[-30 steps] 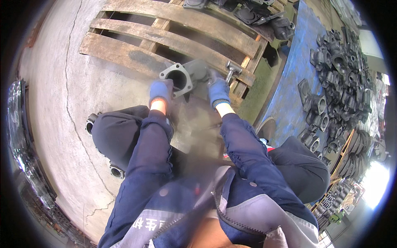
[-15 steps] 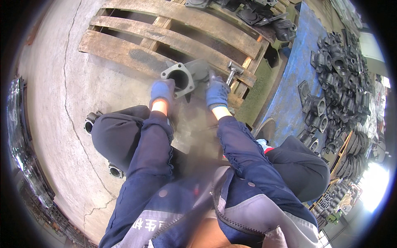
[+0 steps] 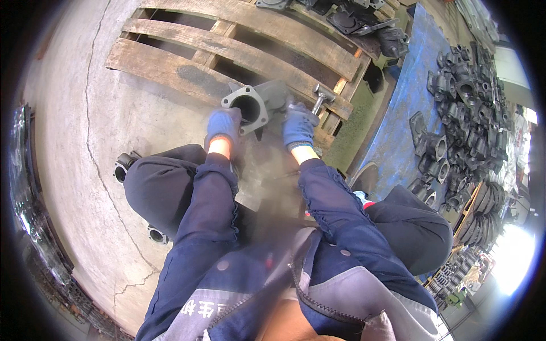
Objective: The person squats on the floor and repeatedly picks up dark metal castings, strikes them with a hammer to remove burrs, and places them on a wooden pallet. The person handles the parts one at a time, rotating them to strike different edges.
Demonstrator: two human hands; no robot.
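Note:
A grey metal pipe casting (image 3: 273, 95) with a wide round bore and a three-holed flange (image 3: 259, 123) is between my hands, in front of the wooden pallet. My left hand (image 3: 223, 124), in a blue glove, is closed on the flange's lower left edge. Also gloved in blue, my right hand (image 3: 300, 125) is closed at the casting's right end; its fingertips are partly hidden. Just beyond that hand, a metal hammer (image 3: 323, 95) shows its head over the pallet edge. Its handle runs down to my right hand, and I cannot tell whether they touch.
The wooden pallet (image 3: 170, 42) stretches across the far side, with dark castings (image 3: 392, 41) at its far right. Many more black castings (image 3: 466, 108) are heaped on a blue sheet (image 3: 398, 125) to the right. Two castings (image 3: 124, 166) (image 3: 157, 234) lie by my left knee.
My right index finger has drawn down slightly at the casting's right end. The casting and my left hand stay nearly in place.

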